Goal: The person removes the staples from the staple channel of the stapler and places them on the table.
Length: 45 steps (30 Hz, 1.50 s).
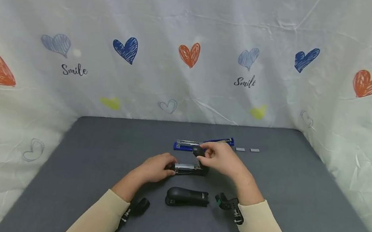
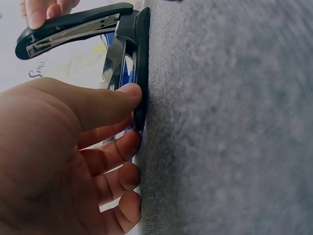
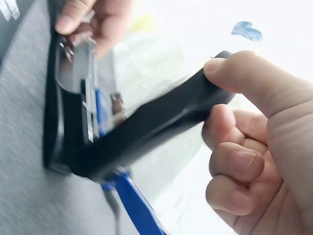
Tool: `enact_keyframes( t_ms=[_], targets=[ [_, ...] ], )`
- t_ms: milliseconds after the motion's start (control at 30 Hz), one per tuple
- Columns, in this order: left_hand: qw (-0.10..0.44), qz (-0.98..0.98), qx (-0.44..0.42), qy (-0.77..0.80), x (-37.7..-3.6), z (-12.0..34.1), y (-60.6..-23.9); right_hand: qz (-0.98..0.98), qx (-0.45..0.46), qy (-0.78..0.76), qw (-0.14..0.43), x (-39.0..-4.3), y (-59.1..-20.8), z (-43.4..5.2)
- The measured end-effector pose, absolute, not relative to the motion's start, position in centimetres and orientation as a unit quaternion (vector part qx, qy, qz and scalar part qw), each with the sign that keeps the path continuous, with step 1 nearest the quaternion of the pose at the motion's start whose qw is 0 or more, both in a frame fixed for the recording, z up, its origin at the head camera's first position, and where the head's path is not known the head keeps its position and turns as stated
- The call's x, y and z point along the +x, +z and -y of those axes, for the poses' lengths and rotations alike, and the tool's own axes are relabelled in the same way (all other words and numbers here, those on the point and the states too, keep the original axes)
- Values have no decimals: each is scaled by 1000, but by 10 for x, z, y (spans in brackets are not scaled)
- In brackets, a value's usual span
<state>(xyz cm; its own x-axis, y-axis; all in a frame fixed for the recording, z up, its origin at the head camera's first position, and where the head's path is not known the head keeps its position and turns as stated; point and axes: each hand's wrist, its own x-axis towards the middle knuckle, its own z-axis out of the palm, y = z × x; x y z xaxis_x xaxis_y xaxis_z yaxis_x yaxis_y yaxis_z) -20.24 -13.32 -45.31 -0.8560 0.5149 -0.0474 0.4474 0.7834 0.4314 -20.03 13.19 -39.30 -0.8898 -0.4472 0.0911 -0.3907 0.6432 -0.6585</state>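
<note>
A black stapler [image 1: 188, 169] lies opened up on the grey table, its top arm [image 3: 151, 125] swung up and its metal staple channel bare. My left hand [image 1: 156, 166] pinches the front end of the stapler's base between thumb and fingers. With thumb and fingertips my right hand [image 1: 220, 158] grips the free end of the raised top arm. In the left wrist view a spring [image 2: 73, 36] shows along the underside of that arm. Nearer me lies a second black stapler [image 1: 187, 197], closed.
Behind the hands an opened blue stapler [image 1: 185, 147] lies on the grey table [image 1: 114, 137]. To its right are two small staple strips [image 1: 254, 150]. A white cloth [image 1: 150, 86] printed with hearts hangs around the table's back and sides.
</note>
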Motion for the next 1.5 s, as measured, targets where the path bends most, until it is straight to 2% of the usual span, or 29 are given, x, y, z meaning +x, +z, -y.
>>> enact_keyframes(
  t_ms=[700,900,1100,1500],
  targets=[
    [53,-943,248,217,-198,129,-456,-931,-132,-327,91,-199,-376,-194],
    [41,-946,235,218,-199,128,-461,-933,-114,-313,133,-200,-379,-211],
    [46,-946,223,229,-201,127,-462,-939,-92,-287,164,-199,-383,-214],
    [58,-945,205,248,-203,126,-460,-937,-111,-291,159,-195,-373,-209]
  ],
)
